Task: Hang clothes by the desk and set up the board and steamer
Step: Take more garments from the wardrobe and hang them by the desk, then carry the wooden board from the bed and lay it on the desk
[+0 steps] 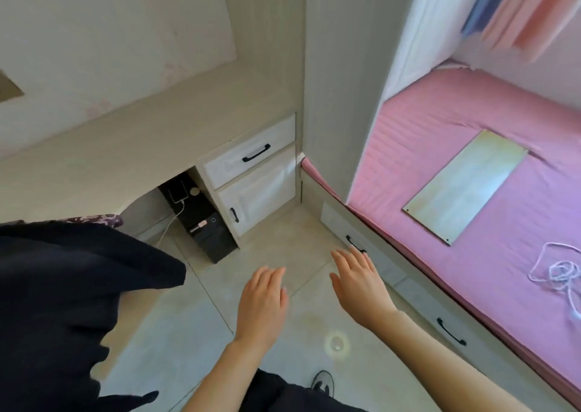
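Note:
A dark navy garment hangs in folds at the left, in front of the light wooden desk. My left hand and my right hand are both stretched out over the tiled floor, fingers straight, holding nothing. A flat pale board lies on the pink bed to the right. A coiled white cord lies on the bed near its right edge. No steamer is in view.
White drawers with black handles sit under the desk's right end. A black computer tower stands below the desk. A tall wardrobe panel separates desk and bed. Bed-base drawers run along the floor. Pink and blue cloth hangs top right.

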